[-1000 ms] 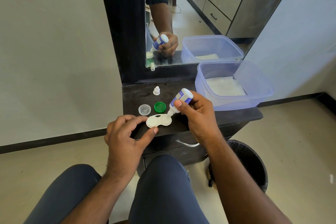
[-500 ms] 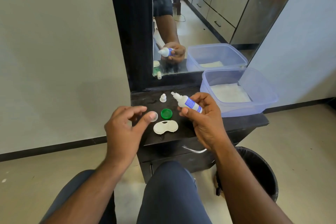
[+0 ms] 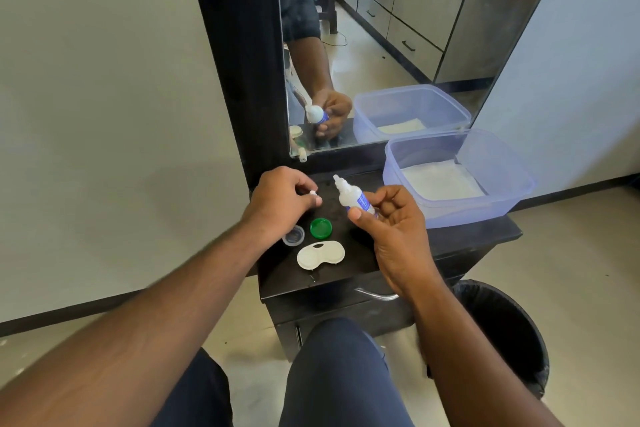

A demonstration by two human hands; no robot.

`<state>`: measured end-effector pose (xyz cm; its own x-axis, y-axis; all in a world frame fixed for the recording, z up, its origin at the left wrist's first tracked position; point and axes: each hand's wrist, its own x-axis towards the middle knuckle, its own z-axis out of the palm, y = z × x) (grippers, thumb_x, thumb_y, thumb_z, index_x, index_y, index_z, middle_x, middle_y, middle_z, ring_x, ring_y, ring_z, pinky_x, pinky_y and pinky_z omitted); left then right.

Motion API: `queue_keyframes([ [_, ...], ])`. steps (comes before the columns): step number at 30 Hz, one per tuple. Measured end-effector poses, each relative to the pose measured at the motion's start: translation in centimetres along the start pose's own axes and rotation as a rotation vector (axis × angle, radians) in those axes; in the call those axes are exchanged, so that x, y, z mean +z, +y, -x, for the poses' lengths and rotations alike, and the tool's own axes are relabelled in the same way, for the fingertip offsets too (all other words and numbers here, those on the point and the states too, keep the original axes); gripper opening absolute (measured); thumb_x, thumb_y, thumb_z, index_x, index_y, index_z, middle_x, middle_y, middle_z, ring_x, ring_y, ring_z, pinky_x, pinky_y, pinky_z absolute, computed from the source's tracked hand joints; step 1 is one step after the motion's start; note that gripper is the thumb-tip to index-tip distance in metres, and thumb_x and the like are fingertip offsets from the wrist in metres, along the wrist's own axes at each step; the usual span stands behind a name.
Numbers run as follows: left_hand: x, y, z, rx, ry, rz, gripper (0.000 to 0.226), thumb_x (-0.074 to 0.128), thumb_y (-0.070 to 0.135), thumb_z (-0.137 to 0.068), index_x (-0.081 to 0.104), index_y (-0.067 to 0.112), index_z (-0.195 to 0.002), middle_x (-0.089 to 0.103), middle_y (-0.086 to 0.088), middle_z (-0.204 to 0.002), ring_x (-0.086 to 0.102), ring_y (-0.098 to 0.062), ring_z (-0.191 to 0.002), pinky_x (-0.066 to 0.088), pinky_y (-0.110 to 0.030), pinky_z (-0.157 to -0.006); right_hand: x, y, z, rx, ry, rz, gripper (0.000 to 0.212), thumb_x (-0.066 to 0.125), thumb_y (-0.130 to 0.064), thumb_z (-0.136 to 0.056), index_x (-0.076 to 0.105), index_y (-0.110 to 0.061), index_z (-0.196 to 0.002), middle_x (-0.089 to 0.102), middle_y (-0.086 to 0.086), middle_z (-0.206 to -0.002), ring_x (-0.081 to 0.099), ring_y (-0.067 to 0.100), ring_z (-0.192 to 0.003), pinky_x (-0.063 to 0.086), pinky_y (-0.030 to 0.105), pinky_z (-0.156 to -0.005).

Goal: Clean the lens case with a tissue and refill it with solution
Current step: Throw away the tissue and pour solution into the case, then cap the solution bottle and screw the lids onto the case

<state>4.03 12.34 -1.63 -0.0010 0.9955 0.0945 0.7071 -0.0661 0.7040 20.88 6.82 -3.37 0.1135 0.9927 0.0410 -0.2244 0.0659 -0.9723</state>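
Dark worktop carries the light, stiff lens case, while the right hand pinches the slippery solution bottle mid-body and the left hand pinches what is probably its cap.

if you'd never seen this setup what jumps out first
The two hands over the small black table: the right hand holds a solution bottle, uncapped, nozzle tilted up and left, while the left hand pinches its small white cap. Below them lie the white lens case, a green lid and a clear lid. At right a bluish tub with tissue inside stands before a mirror.
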Motion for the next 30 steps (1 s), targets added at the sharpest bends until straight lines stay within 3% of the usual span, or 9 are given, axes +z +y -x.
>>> queue_keyframes([
  [2, -0.6, 0.0, 0.2, -0.012, 0.052, 0.130, 0.013, 0.079, 0.024, -0.074, 0.076, 0.021, -0.087, 0.073, 0.005, -0.080, 0.067, -0.010, -0.076, 0.052, -0.027, -0.073, 0.1, 0.0, 0.1, -0.024, 0.022, 0.039, 0.032, 0.076, 0.005, -0.072, 0.055, -0.015, -0.086, 0.071, -0.004, -0.089, 0.069, 0.010, -0.084, 0.054, 0.020, -0.071],
  [5, -2.0, 0.8, 1.1, -0.110, 0.101, 0.508, 0.005, 0.075, 0.023, -0.079, 0.076, 0.020, -0.083, 0.074, 0.000, -0.074, 0.066, -0.012, -0.066, 0.053, -0.028, -0.063, 0.1, 0.1, 0.3, -0.034, 0.042, 0.091, 0.033, 0.078, 0.002, -0.070, 0.058, -0.017, -0.088, 0.071, -0.004, -0.092, 0.069, 0.012, -0.089, 0.055, 0.022, -0.073],
  [8, -2.7, 1.6, 2.2, -0.199, 0.012, 0.683, 0.009, 0.072, 0.020, -0.081, 0.076, 0.016, -0.088, 0.076, -0.004, -0.079, 0.068, -0.017, -0.069, 0.053, -0.030, -0.064, 0.1, 0.1, 0.4, -0.044, 0.041, 0.138, 0.033, 0.079, -0.001, -0.070, 0.059, -0.020, -0.089, 0.070, -0.001, -0.097, 0.069, 0.012, -0.091, 0.056, 0.024, -0.075],
  [15, -2.8, 2.5, 3.1, -0.175, -0.064, 0.593, 0.009, 0.075, 0.017, -0.078, 0.075, 0.016, -0.088, 0.076, -0.002, -0.078, 0.065, -0.014, -0.062, 0.048, -0.021, -0.054, 0.2, 0.2, 0.5, -0.034, 0.012, 0.262, 0.033, 0.080, -0.006, -0.071, 0.058, -0.021, -0.091, 0.068, -0.003, -0.104, 0.067, 0.011, -0.095, 0.058, 0.029, -0.079],
  [20, -2.6, 3.1, 3.1, -0.132, -0.056, 0.482, 0.015, 0.076, 0.010, -0.077, 0.071, 0.008, -0.091, 0.074, -0.006, -0.077, 0.060, -0.001, -0.046, 0.042, -0.010, -0.043, 0.2, 0.4, 0.5, -0.049, -0.024, 0.298, 0.033, 0.080, -0.007, -0.071, 0.058, -0.021, -0.092, 0.068, -0.002, -0.104, 0.067, 0.012, -0.096, 0.058, 0.031, -0.080],
  [25, -2.8, 3.0, 3.1, 0.003, -0.100, 0.428, 0.016, 0.074, 0.004, -0.078, 0.073, 0.015, -0.091, 0.075, 0.000, -0.082, 0.069, -0.007, -0.070, 0.052, -0.016, -0.060, 0.3, 0.0, 0.7, -0.042, -0.005, 0.272, 0.025, 0.078, -0.017, -0.076, 0.060, -0.019, -0.093, 0.070, 0.000, -0.090, 0.068, 0.010, -0.081, 0.054, 0.019, -0.067],
  [28, -3.2, 3.3, 3.1, 0.014, -0.164, 0.542, 0.025, 0.070, -0.004, -0.079, 0.072, 0.013, -0.098, 0.076, 0.000, -0.090, 0.069, -0.004, -0.075, 0.047, -0.011, -0.055, 0.4, -0.2, 0.7, -0.022, -0.010, 0.237, 0.016, 0.070, -0.023, -0.082, 0.060, -0.018, -0.094, 0.071, 0.004, -0.087, 0.069, 0.019, -0.081, 0.055, 0.021, -0.067],
  [30, -3.2, 3.3, 3.1, -0.036, -0.201, 0.612, 0.025, 0.073, 0.006, -0.078, 0.071, 0.015, -0.102, 0.076, 0.000, -0.092, 0.067, -0.004, -0.071, 0.045, -0.014, -0.052, 0.4, -0.3, 0.8, -0.027, -0.008, 0.234, 0.014, 0.068, -0.024, -0.084, 0.060, -0.018, -0.093, 0.071, 0.004, -0.084, 0.068, 0.018, -0.080, 0.054, 0.020, -0.066],
])
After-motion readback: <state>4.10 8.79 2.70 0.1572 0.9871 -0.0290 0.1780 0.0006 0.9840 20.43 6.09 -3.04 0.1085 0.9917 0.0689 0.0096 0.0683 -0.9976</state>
